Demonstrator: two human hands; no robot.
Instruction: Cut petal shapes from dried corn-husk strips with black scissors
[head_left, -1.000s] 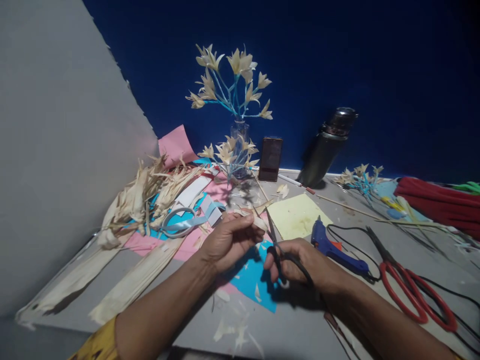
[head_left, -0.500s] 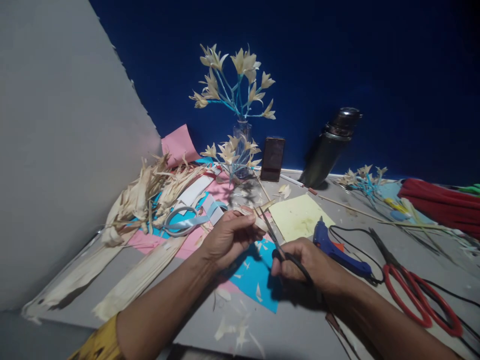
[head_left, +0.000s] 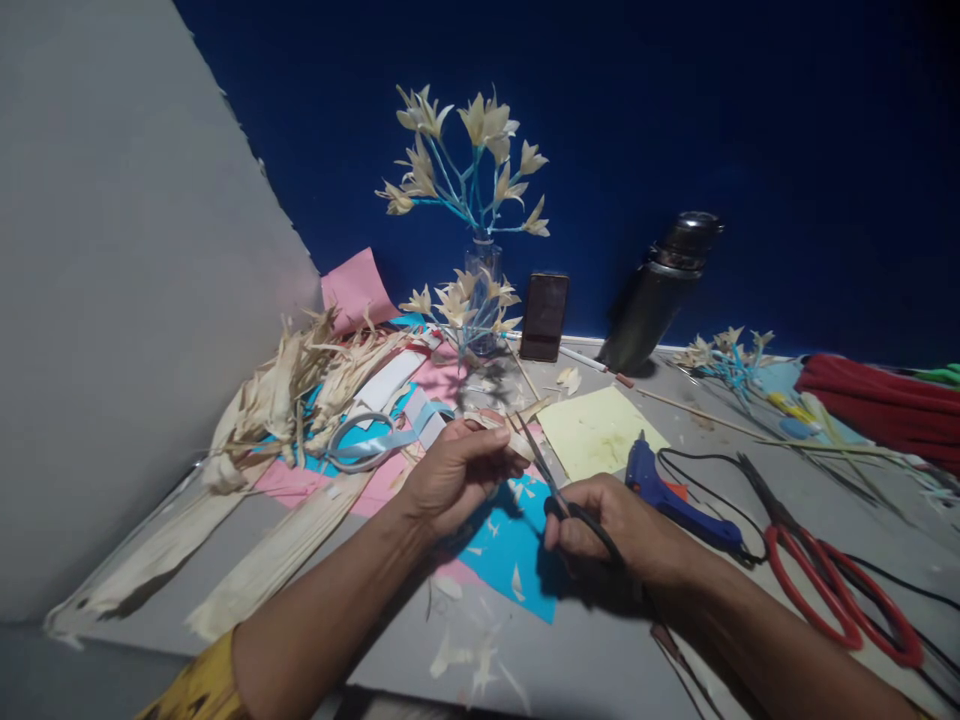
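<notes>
My left hand [head_left: 457, 475]: grip pinching pale husk strip [head_left: 519, 450] between thumb and fingers, above blue paper [head_left: 529, 575] on grey counter [head_left: 600, 655]. My right hand [head_left: 607, 520]: grip wrapped around black-handled scissors [head_left: 553, 482], blades parted at strip; contact, I cannot tell. Just right, blue glue gun [head_left: 679, 505]. At back, phone [head_left: 544, 318] and dark flask [head_left: 651, 308], too dim on my feed to read lettering.
</notes>
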